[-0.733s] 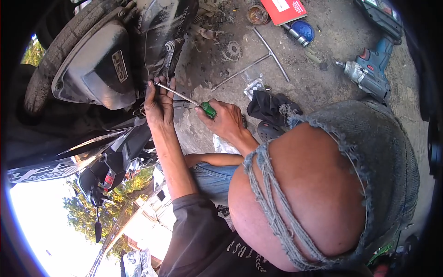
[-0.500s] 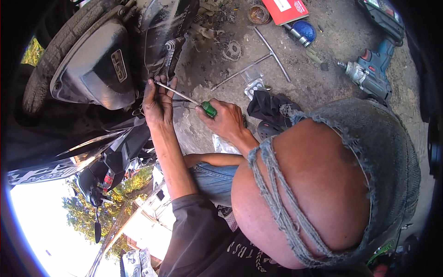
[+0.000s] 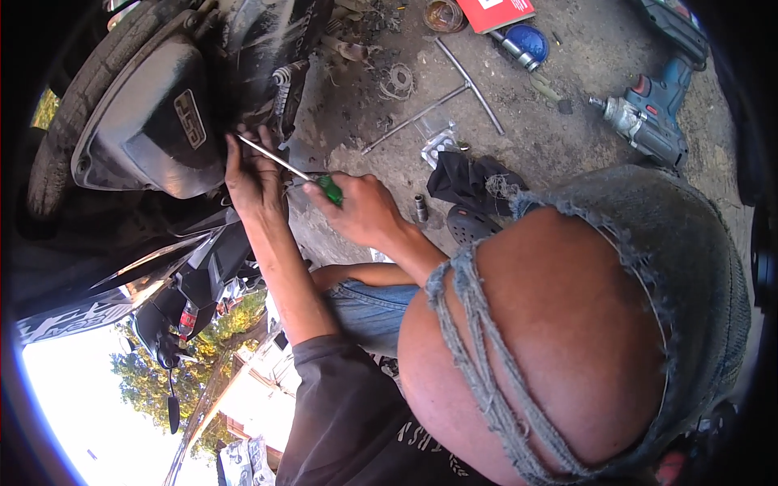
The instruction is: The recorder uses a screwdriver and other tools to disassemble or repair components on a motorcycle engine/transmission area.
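My right hand (image 3: 356,211) grips the green handle of a screwdriver (image 3: 330,189), whose steel shaft angles up-left to the motorcycle (image 3: 138,130). At the shaft's far end, my left hand (image 3: 255,174) has its fingers curled up against the bike's lower bodywork, just beside a dusty plastic side cover; what they pinch there is hidden. A metal spring part (image 3: 282,89) is just above them. A small socket (image 3: 421,208) lies on the ground right of my right hand, near a dark cloth (image 3: 462,178).
A T-handle wrench (image 3: 468,85), parts bag (image 3: 440,146), brown tub (image 3: 444,14), red booklet (image 3: 494,14), blue lid (image 3: 528,44) and impact wrench (image 3: 648,121) lie on the concrete ground. My bare knee (image 3: 535,340) in torn jeans fills the lower right. A sandal (image 3: 470,223) is beside it.
Both hands and the screwdriver have shifted left and slightly up, further toward the side cover. The view has shifted slightly, and the socket beside my right hand has come into sight.
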`<state>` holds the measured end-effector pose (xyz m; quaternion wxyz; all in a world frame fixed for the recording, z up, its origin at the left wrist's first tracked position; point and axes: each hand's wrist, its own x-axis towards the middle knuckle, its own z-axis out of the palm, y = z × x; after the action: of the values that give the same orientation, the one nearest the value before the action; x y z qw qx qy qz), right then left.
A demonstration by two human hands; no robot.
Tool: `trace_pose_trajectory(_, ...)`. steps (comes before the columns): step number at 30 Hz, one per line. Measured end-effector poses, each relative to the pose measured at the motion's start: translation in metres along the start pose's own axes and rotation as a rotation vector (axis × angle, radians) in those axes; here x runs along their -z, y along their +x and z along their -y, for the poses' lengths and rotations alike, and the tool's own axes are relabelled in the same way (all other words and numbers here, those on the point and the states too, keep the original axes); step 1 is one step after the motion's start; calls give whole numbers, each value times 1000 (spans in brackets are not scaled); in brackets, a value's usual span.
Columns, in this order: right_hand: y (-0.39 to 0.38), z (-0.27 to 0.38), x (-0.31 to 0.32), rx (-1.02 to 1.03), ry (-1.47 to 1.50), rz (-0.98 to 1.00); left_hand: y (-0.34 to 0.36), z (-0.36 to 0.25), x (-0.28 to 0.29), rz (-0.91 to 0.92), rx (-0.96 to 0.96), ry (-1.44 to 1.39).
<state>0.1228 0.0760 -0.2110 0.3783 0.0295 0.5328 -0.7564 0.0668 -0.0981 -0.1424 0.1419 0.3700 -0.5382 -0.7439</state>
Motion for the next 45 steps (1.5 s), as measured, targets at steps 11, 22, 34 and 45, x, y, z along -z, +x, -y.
trace_pose_trajectory(11,1,21,-5,-30,-67,-129,11,3,-15,176,213,-369)
trace_pose_trajectory(22,11,41,23,-33,-85,-37,20,4,-11,261,158,-293)
trace_pose_trajectory(34,12,55,27,-38,-155,-14,23,6,-7,286,131,-270)
trace_pose_trajectory(45,17,75,5,-138,183,192,3,8,-26,266,180,-157)
